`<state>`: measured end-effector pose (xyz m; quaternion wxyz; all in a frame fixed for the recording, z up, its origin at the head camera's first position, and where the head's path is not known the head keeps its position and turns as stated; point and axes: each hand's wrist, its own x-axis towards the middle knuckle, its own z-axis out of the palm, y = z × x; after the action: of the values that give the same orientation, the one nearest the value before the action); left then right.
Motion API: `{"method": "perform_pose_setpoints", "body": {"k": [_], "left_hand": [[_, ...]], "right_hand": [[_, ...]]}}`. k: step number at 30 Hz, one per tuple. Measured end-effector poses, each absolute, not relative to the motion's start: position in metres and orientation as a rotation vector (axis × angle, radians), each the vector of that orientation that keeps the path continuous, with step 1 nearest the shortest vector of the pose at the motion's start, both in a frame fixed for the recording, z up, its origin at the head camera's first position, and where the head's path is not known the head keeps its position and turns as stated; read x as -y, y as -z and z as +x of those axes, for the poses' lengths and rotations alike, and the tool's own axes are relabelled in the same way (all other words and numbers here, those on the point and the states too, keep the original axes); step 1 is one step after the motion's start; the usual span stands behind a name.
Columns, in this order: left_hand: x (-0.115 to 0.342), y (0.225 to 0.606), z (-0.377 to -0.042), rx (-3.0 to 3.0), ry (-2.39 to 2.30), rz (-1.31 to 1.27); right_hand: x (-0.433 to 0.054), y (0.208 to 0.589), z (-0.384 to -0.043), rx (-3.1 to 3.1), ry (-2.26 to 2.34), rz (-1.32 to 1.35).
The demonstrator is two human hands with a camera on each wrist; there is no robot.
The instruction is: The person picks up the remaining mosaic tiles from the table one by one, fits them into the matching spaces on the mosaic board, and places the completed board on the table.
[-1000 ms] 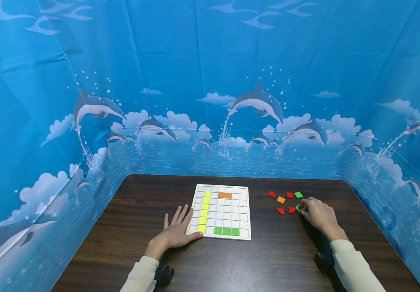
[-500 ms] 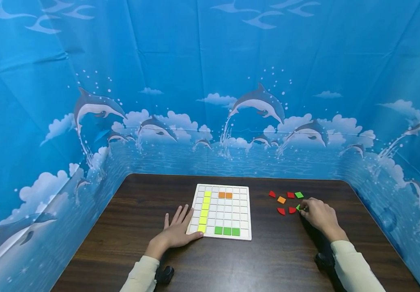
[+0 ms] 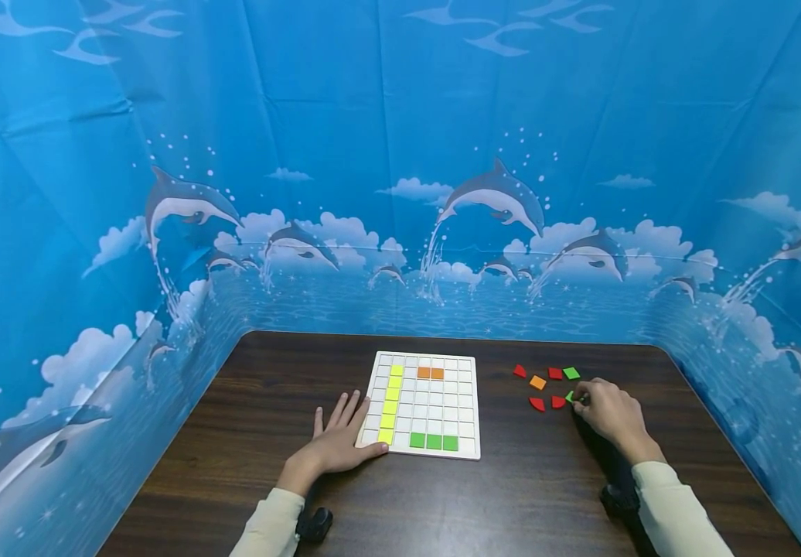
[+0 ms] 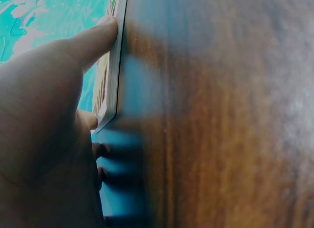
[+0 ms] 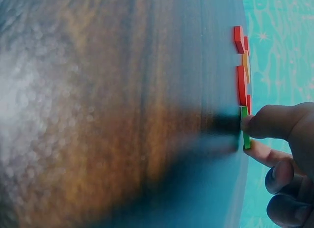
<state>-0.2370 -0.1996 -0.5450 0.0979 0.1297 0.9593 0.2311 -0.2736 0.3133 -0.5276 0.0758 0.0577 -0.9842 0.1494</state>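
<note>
My left hand (image 3: 334, 450) lies with spread fingers at the near left corner of a white grid board (image 3: 434, 412), its thumb on the front edge. The left wrist view shows the thumb (image 4: 95, 39) over the board's rim. On the board are a column of yellow squares (image 3: 390, 407), two orange squares (image 3: 431, 373) and a row of three green squares (image 3: 434, 442). To the right, my right hand (image 3: 611, 414) pinches a small green tile (image 5: 246, 141) between thumb and index finger, close over the table. Its other fingers are curled. The hand partly hides this tile in the head view.
Red pieces (image 3: 536, 404), some with curved edges, an orange tile (image 3: 537, 382) and another green tile (image 3: 570, 373) lie loose beside my right hand. The dark wooden table (image 3: 442, 510) ends at a blue dolphin-print curtain (image 3: 400, 193) behind and at both sides.
</note>
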Motion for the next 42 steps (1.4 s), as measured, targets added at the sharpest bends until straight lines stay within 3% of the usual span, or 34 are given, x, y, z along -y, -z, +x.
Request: {"method": "perform_pose_setpoints", "body": {"k": [21, 42], "left_hand": [[0.199, 0.541, -0.235, -2.831, -0.706, 0.378], [0.202, 0.548, -0.237, -2.836, -0.724, 0.396]], "right_hand": [[-0.303, 0.52, -0.266, 2.918, -0.512, 0.165], [-0.262, 0.517, -0.258, 2.787, -0.498, 0.361]]}}
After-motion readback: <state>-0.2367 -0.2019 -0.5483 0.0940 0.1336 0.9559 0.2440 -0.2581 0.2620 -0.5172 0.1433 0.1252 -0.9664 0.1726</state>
